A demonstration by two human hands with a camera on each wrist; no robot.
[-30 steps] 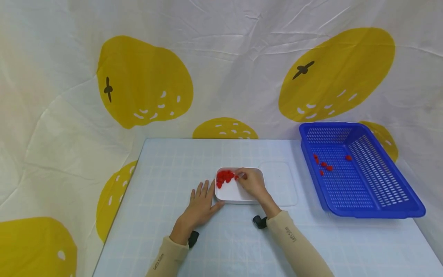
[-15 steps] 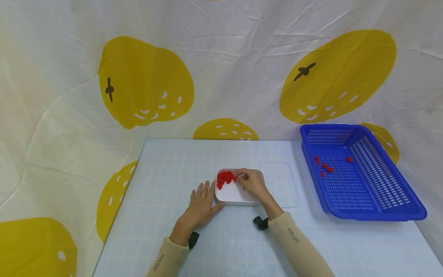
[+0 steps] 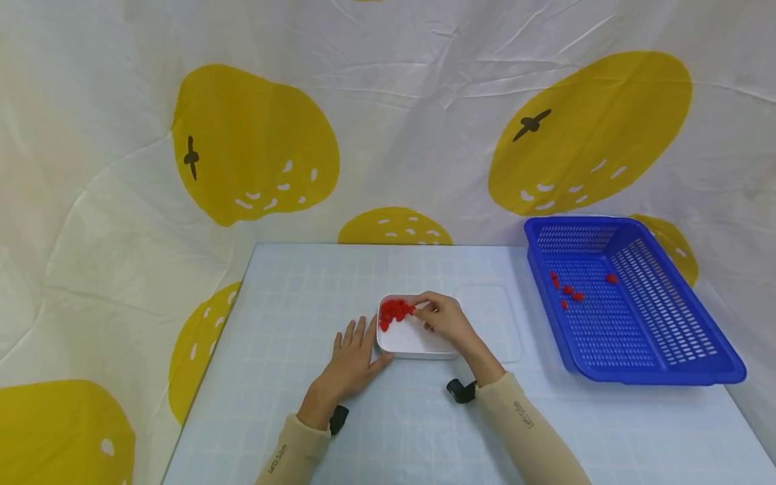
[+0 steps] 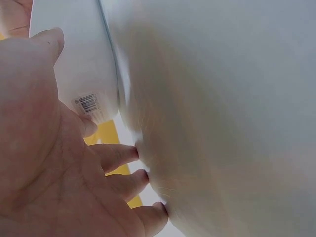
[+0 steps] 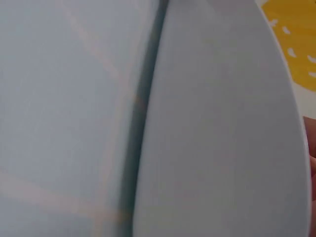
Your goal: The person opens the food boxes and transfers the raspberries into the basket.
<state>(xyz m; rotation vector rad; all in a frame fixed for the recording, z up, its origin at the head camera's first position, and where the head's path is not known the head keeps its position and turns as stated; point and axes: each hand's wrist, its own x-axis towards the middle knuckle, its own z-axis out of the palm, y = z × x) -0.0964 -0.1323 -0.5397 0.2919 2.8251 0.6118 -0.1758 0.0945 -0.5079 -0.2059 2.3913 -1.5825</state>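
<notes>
A pale blue gridded tabletop (image 3: pixel 315 323) stands against a white cloth backdrop (image 3: pixel 394 101) printed with big yellow fruit. On the tabletop's right side sits a blue slotted basket (image 3: pixel 667 316) with a few small red pieces (image 3: pixel 570 291) scattered on its floor. Near the middle lies a clear flat lid (image 3: pixel 494 323), just beside a white rectangular box (image 3: pixel 412 340). A cluster of red pieces (image 3: pixel 394 311) fills the box's far left corner. The left hand (image 3: pixel 351 360) lies flat on the tabletop, fingers straight and relaxed, its thumb against the box's near left corner; the left wrist view shows the palm close to the box's white wall (image 4: pixel 84 74). The right hand (image 3: pixel 445 316) reaches over the box, fingertips pinched on one red piece (image 3: pixel 413 310) at the edge of the cluster.
</notes>
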